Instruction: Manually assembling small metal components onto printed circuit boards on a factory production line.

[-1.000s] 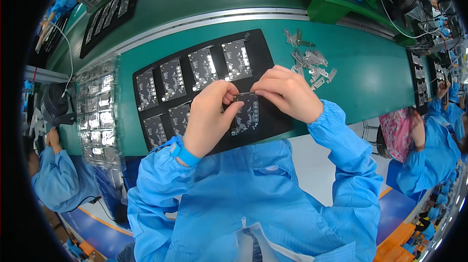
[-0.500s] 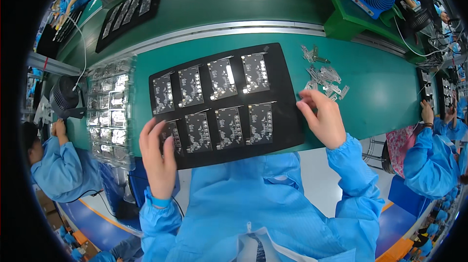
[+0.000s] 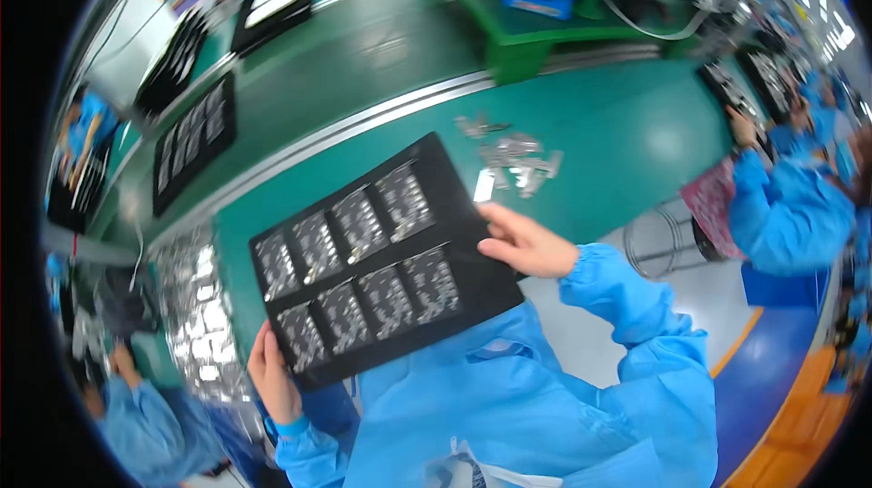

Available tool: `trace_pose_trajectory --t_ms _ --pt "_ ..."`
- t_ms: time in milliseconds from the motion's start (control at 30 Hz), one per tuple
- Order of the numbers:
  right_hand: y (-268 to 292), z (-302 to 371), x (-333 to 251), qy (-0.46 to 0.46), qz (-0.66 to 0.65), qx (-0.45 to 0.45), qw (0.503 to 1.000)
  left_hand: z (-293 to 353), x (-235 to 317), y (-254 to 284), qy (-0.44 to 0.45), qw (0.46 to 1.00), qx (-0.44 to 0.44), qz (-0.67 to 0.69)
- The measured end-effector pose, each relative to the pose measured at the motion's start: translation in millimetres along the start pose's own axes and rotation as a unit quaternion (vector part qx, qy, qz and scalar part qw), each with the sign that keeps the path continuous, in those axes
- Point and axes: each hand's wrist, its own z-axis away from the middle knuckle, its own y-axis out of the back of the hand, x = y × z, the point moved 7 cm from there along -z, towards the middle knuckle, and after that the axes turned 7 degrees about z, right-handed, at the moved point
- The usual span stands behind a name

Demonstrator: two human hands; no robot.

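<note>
I hold a black tray (image 3: pixel 459 187) with both hands above the near edge of the green table (image 3: pixel 636 134). Its pockets hold several shiny metal parts in two rows. My left hand (image 3: pixel 272 379) grips the tray's lower left edge. My right hand (image 3: pixel 527 243) grips its right edge. The tray is lifted and tilted, its right end farther from me. My blue sleeves come up from the bottom of the picture.
A pile of loose metal parts (image 3: pixel 513 157) lies on the table past the tray. A stack of clear part trays (image 3: pixel 195 306) stands at the left. Other black trays (image 3: pixel 191 138) lie on the belt behind. People in blue sit at the left (image 3: pixel 145 424) and right (image 3: pixel 790 207).
A second ago both hands worked at one pocket of the tray lying on the table. They then moved to its two ends and have lifted it off the table, tilted.
</note>
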Motion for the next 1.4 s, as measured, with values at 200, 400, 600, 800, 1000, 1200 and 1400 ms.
trace_pose_trajectory --t_ms 200,400,600,800,1000,1200,1400 --pt "-27.4 42.8 -11.7 0.108 -0.225 0.103 0.963 -36.6 -5.6 -3.1 0.006 0.991 -0.114 0.064" --pt "-86.4 75.3 30.9 0.099 -0.262 0.299 0.912 -77.0 -23.1 -31.2 -0.011 0.956 -0.266 0.125" --pt "-175.4 97.0 79.1 0.094 -0.304 0.503 0.803 -111.5 -40.1 -17.8 0.085 0.898 -0.420 0.096" --pt "-239.6 89.2 93.6 0.143 -0.311 0.611 0.714 -134.3 -46.9 71.7 0.089 0.881 -0.464 -0.002" --pt "-249.2 76.7 93.6 0.056 -0.283 0.709 0.643 -147.3 -28.4 190.9 0.074 0.907 -0.412 -0.052" --pt "-218.5 98.3 141.7 0.078 -0.232 0.753 0.611 -153.2 -24.4 290.6 0.055 0.930 -0.362 -0.034" --pt "-216.6 87.0 133.5 -0.024 -0.173 0.783 0.597 -156.3 -30.8 334.2 -0.029 0.960 -0.277 -0.036"
